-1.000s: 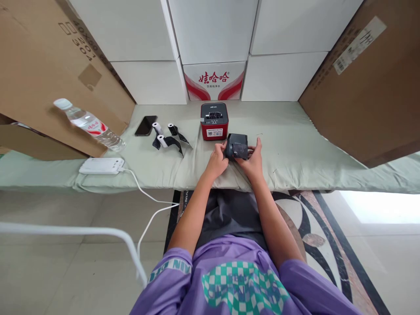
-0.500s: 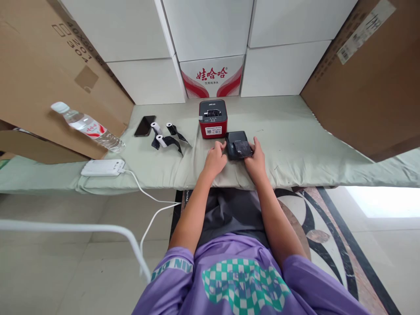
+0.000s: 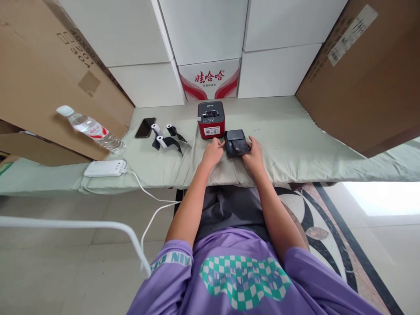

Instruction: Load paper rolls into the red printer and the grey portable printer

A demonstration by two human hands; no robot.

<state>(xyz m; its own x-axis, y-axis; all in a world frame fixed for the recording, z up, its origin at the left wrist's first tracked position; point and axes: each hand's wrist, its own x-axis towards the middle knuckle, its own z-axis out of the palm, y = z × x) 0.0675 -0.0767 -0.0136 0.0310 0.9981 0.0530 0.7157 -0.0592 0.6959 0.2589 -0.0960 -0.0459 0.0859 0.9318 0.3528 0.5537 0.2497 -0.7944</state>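
Small black printer (image 3: 235, 142) sits flat on the pale green padded bench (image 3: 288, 131), just at 4 o'clock of the red-and-black printer (image 3: 211, 119), nearly touching it. The person's right hand (image 3: 252, 155) cups the black unit's right edge and near corner, fingers curled round it; the left hand (image 3: 213, 152) lies at its left side, fingers loosely bent, touching or just short of the casing, hard to tell at this size. Neither hand lifts it. Judged as a rigid plastic box, light enough for one hand, smooth sides so a bit slippery; the top looks like a hinged lid, so the best hold is likely the two short sides low on the body, not the lid edge. The soft bench pad gives under it, so it may tip if pushed from one side only. At 9 o'clock of the printers lie paper rolls (image 3: 161, 136) with black tails and a dark phone (image 3: 145, 127); farther left, a water bottle (image 3: 92, 129) on its side and a white power bank (image 3: 105, 168) with cable.
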